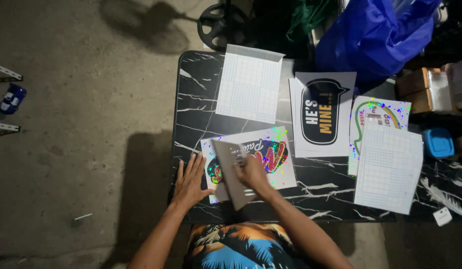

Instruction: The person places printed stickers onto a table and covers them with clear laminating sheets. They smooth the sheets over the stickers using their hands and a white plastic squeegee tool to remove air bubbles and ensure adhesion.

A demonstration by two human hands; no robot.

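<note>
Head view looks straight down on a black marble-patterned desk (201, 107) with white veins. At 6 o'clock I see my left hand (190, 180) lying flat with fingers spread, its grip released, pressing on the desk edge and the left border of a white printed sheet (286, 169) that carries a colourful lettered design on a dark shape. My right hand (252, 174) sits just to the right, its grip closed around a grey flat card (230, 172), which stands tilted across the left half of that sheet. At 12 o'clock from the hands lies a white gridded sheet (250, 84), rectangular, its top edge folded over. At 2 o'clock is a small stack of white sheets, the top one a speech-bubble sign (323, 112) in black with white and yellow lettering. Farther toward 3 o'clock a rainbow-outlined print (378, 109) shows partly under a second gridded sheet (389, 169). Beyond the desk's right edge sit a blue lidded tub (438, 142) and a brown box (415, 89); a blue plastic bag (375, 35) bulks at 1 o'clock. On the concrete floor at 9 o'clock is a small blue toy car (12, 98).
</note>
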